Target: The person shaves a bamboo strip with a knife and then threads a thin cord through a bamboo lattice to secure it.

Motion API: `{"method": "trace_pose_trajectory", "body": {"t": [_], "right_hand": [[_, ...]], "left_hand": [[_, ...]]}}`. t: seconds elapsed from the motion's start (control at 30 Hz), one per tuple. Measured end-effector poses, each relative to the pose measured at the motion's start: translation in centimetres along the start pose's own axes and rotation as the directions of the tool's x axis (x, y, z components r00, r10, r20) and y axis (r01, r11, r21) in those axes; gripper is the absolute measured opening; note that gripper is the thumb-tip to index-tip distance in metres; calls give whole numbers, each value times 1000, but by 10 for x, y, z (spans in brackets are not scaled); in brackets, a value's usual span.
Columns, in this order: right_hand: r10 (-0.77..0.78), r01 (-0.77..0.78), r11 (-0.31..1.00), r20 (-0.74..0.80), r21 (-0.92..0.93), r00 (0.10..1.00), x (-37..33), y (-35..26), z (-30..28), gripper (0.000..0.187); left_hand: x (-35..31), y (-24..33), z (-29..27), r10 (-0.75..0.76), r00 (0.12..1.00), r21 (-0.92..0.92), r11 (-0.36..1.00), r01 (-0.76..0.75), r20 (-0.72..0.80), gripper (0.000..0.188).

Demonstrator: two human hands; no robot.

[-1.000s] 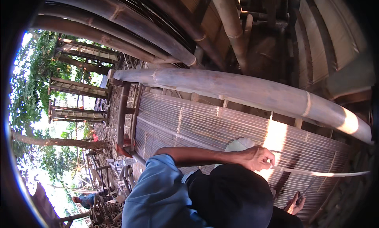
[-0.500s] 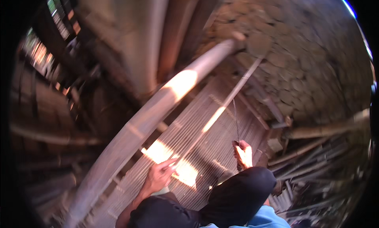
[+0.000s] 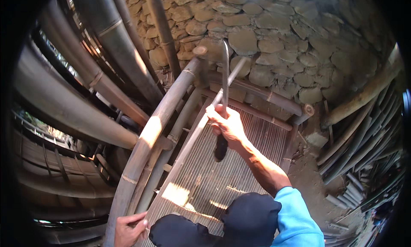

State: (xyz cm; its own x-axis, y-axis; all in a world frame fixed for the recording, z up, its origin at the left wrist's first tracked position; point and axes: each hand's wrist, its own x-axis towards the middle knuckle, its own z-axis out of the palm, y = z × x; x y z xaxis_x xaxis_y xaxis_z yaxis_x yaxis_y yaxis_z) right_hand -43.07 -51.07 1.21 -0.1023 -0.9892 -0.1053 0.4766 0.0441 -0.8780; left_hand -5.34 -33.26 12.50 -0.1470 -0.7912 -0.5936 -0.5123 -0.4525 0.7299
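Note:
My right hand (image 3: 229,126) is closed around the dark handle of a long machete (image 3: 225,76), whose slightly curved blade points away from me. Beside the blade runs a long, pale bamboo strip (image 3: 195,133), slanting from the lower left toward the stone wall. Blade and strip appear to cross just beyond my right hand; whether they touch I cannot tell. Down at the lower left, my left hand (image 3: 130,230) is closed with thumb and fingers pinched at the near end of the strip. My dark-clothed knees (image 3: 250,219) are bent above the slatted bamboo platform (image 3: 257,161).
A thick bamboo rail (image 3: 141,155) borders the platform's left side, with large leaning bamboo poles (image 3: 115,37) beyond. The stone wall (image 3: 274,46) rises at the far side. On the right lie stacked bamboo lengths (image 3: 355,144) and short cut pieces (image 3: 349,195).
My right hand has moved forward and left with the machete, its blade now plainly visible beside the strip. My left hand has drawn back to the lower left. The view has turned.

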Motion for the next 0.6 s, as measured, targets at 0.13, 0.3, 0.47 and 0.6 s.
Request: {"method": "trace_pose_trajectory", "body": {"t": [0.13,0.3,0.47,0.6], "right_hand": [[-76,53,988,156,148,985,-4,-32,4,17],[-184,170,977,114,128,976,-15,-83,-15,15],[-198,175,972,145,154,969,-12,-102,-39,17],[-23,17,1000,286,24,958,-63,-52,-39,14]], "left_hand": [[-43,56,31,144,984,382,919,-93,-108,17],[-79,120,62,331,931,780,619,-90,-155,18],[-82,138,105,122,992,339,932,-127,37,15],[-30,84,154,87,978,-214,976,-46,188,24]]}}
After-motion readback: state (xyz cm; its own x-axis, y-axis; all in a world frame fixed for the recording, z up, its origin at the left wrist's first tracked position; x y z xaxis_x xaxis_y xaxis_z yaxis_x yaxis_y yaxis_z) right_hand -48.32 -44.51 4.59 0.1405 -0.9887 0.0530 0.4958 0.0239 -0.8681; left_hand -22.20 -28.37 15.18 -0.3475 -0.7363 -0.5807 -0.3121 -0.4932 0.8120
